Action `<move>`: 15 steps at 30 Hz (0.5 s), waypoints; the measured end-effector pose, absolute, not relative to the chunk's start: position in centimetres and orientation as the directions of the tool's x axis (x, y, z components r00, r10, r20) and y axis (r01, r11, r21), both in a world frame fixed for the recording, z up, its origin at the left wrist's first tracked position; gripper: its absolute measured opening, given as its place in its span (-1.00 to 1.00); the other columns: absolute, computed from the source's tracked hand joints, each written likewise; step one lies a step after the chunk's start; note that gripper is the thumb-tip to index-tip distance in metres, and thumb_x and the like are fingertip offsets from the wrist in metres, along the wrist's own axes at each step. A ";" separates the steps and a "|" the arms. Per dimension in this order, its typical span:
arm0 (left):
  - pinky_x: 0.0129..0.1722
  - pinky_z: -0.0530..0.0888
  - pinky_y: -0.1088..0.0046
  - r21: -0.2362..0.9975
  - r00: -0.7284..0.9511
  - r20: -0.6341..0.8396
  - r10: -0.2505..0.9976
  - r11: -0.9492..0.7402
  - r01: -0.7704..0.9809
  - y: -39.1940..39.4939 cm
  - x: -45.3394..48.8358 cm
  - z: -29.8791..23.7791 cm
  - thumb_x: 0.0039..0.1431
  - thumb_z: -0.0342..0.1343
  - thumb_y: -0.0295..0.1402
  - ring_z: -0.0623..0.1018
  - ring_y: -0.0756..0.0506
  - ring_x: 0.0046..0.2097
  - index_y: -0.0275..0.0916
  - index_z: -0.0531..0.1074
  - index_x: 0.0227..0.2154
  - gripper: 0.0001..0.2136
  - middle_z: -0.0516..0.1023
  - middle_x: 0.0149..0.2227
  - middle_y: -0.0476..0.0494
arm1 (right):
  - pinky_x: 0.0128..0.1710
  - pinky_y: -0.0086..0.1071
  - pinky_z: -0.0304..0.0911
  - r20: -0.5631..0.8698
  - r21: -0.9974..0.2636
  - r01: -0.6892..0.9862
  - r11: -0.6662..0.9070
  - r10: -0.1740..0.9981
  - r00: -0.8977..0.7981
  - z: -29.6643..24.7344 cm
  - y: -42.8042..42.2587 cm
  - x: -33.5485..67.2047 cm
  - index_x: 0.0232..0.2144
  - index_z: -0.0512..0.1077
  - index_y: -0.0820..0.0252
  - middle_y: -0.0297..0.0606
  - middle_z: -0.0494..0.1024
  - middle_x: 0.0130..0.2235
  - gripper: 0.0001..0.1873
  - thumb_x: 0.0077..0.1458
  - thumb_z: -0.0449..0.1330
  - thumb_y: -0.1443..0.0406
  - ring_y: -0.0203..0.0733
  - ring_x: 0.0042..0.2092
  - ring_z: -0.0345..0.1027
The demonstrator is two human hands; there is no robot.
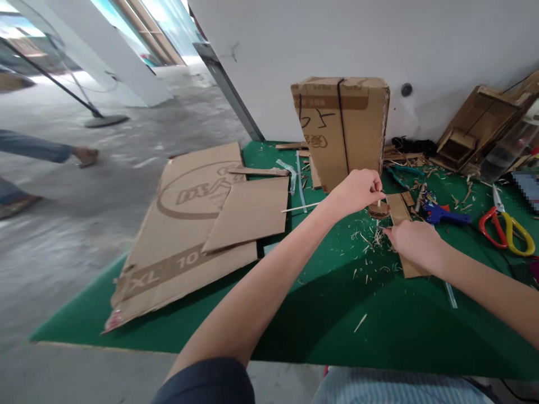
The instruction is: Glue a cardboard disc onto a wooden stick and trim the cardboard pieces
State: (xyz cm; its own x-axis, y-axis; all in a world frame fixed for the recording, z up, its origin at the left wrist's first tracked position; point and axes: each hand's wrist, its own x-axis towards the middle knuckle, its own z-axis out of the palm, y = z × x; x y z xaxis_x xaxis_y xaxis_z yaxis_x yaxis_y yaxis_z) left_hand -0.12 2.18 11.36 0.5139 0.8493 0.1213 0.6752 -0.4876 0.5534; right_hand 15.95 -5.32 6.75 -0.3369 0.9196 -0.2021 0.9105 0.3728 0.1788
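Observation:
My left hand (356,193) pinches the top of a short pale wooden stick (379,203) above a small round cardboard disc (379,212). The stick appears to stand at the disc; whether it passes through cannot be told. Just below and to the right, my right hand (415,242) is closed, its fingertips near the stick's lower end. Something small and thin shows at those fingertips, too small to name. Curly wood shavings (377,238) lie on the green table under both hands. A cardboard strip (410,268) lies partly beneath my right hand.
A tall cardboard box (337,123) stands against the wall. Flat cardboard sheets (168,252) cover the table's left. On the right lie a blue glue gun (446,215), scissors (505,224) and teal-handled pliers (404,170). A person's legs (37,147) show on the floor at left.

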 end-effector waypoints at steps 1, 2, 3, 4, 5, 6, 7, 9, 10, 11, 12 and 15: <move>-0.38 0.29 0.41 0.553 0.511 0.120 0.851 -0.485 0.678 2.2 -0.1 11.4 0.06 0.12 -0.33 0.46 -0.01 -0.41 -0.29 0.41 -0.42 -0.89 0.55 -0.41 -0.14 | -0.45 -0.33 0.26 -0.196 0.184 0.907 0.380 0.918 -0.344 7.1 -5.3 16.0 -0.34 0.57 0.33 0.07 0.57 -0.37 -0.44 0.33 -0.17 0.18 -0.03 -0.33 0.52; -0.38 0.29 0.41 0.550 0.511 0.122 0.851 -0.486 0.679 2.2 -0.1 11.3 0.06 0.13 -0.33 0.46 -0.01 -0.41 -0.29 0.41 -0.43 -0.89 0.55 -0.41 -0.14 | -0.45 -0.32 0.25 -0.181 0.194 0.905 0.380 0.920 -0.347 7.4 -5.4 16.0 -0.35 0.56 0.33 0.07 0.57 -0.37 -0.43 0.34 -0.18 0.18 0.00 -0.33 0.52; -0.39 0.29 0.41 0.547 0.512 0.127 0.849 -0.491 0.678 2.3 -0.1 11.3 0.06 0.13 -0.33 0.46 -0.01 -0.42 -0.29 0.41 -0.43 -0.89 0.55 -0.42 -0.14 | -0.46 -0.31 0.24 -0.157 0.207 0.905 0.371 0.926 -0.344 7.6 -5.4 16.0 -0.36 0.56 0.33 0.07 0.57 -0.38 -0.41 0.34 -0.20 0.17 0.02 -0.33 0.52; -0.39 0.29 0.41 0.544 0.513 0.134 0.848 -0.496 0.677 2.3 -0.1 11.2 0.05 0.13 -0.33 0.46 -0.02 -0.42 -0.28 0.41 -0.43 -0.88 0.55 -0.42 -0.13 | -0.46 -0.31 0.24 -0.131 0.220 0.906 0.361 0.931 -0.340 7.7 -5.4 16.1 -0.36 0.55 0.33 0.06 0.57 -0.39 -0.40 0.34 -0.21 0.16 0.04 -0.33 0.53; -0.39 0.29 0.41 0.543 0.514 0.140 0.846 -0.500 0.675 2.4 -0.1 11.1 0.05 0.13 -0.33 0.46 -0.02 -0.42 -0.28 0.41 -0.43 -0.88 0.55 -0.42 -0.13 | -0.47 -0.31 0.23 -0.104 0.228 0.909 0.350 0.937 -0.334 7.7 -5.4 16.1 -0.35 0.55 0.33 0.06 0.57 -0.40 -0.39 0.35 -0.23 0.16 0.05 -0.33 0.53; -0.38 0.29 0.41 0.542 0.513 0.142 0.847 -0.500 0.675 2.4 -0.1 11.1 0.06 0.13 -0.32 0.46 -0.02 -0.41 -0.28 0.41 -0.43 -0.88 0.55 -0.41 -0.13 | -0.46 -0.31 0.22 -0.086 0.231 0.911 0.341 0.940 -0.330 7.6 -5.3 16.2 -0.35 0.55 0.33 0.05 0.57 -0.40 -0.39 0.35 -0.23 0.16 0.05 -0.33 0.53; -0.38 0.29 0.41 0.542 0.510 0.141 0.849 -0.497 0.678 2.4 -0.1 11.1 0.06 0.12 -0.32 0.46 -0.02 -0.41 -0.28 0.41 -0.42 -0.88 0.55 -0.40 -0.14 | -0.46 -0.31 0.22 -0.080 0.228 0.914 0.336 0.942 -0.327 7.4 -5.3 16.3 -0.35 0.55 0.33 0.06 0.57 -0.40 -0.39 0.35 -0.23 0.16 0.05 -0.33 0.53; -0.38 0.29 0.41 0.541 0.503 0.131 0.854 -0.487 0.686 2.3 -0.1 11.1 0.06 0.12 -0.31 0.47 -0.03 -0.40 -0.28 0.42 -0.41 -0.87 0.55 -0.40 -0.14 | -0.47 -0.32 0.21 -0.081 0.213 0.925 0.315 0.949 -0.305 7.0 -5.2 16.4 -0.36 0.55 0.33 0.07 0.57 -0.39 -0.39 0.34 -0.22 0.16 0.05 -0.32 0.53; -0.37 0.29 0.41 0.541 0.502 0.125 0.856 -0.483 0.689 2.3 -0.1 11.2 0.07 0.11 -0.31 0.47 -0.04 -0.39 -0.28 0.42 -0.41 -0.87 0.55 -0.39 -0.15 | -0.48 -0.32 0.21 -0.084 0.202 0.932 0.302 0.953 -0.291 6.8 -5.2 16.4 -0.36 0.55 0.33 0.08 0.57 -0.38 -0.39 0.34 -0.22 0.15 0.05 -0.32 0.53; -0.37 0.29 0.41 0.542 0.502 0.120 0.856 -0.480 0.689 2.3 -0.1 11.2 0.07 0.11 -0.31 0.47 -0.04 -0.38 -0.28 0.42 -0.41 -0.87 0.55 -0.39 -0.15 | -0.48 -0.33 0.21 -0.090 0.189 0.937 0.294 0.955 -0.282 6.6 -5.1 16.4 -0.36 0.55 0.33 0.08 0.57 -0.38 -0.39 0.34 -0.21 0.15 0.04 -0.33 0.53; -0.37 0.29 0.41 0.544 0.504 0.116 0.856 -0.479 0.689 2.2 -0.1 11.3 0.08 0.11 -0.31 0.47 -0.04 -0.38 -0.28 0.42 -0.41 -0.87 0.55 -0.40 -0.16 | -0.49 -0.33 0.21 -0.095 0.177 0.941 0.289 0.957 -0.275 6.5 -5.0 16.4 -0.36 0.55 0.33 0.08 0.57 -0.38 -0.40 0.34 -0.20 0.14 0.04 -0.33 0.53; -0.38 0.29 0.40 0.554 0.517 0.116 0.848 -0.488 0.675 2.1 -0.1 11.3 0.09 0.10 -0.32 0.47 -0.03 -0.40 -0.28 0.42 -0.41 -0.88 0.54 -0.42 -0.15 | -0.50 -0.34 0.21 -0.126 0.146 0.945 0.294 0.953 -0.277 6.6 -4.8 16.5 -0.32 0.55 0.33 0.06 0.57 -0.37 -0.42 0.34 -0.18 0.13 0.03 -0.33 0.52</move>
State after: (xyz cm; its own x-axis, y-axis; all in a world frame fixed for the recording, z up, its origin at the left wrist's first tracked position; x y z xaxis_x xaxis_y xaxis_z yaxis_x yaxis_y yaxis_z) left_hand -0.10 2.13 11.34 0.5174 0.8478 0.1163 0.6749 -0.4878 0.5538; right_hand 16.49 -4.84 6.59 -0.2771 0.9526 -0.1257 0.9446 0.2940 0.1461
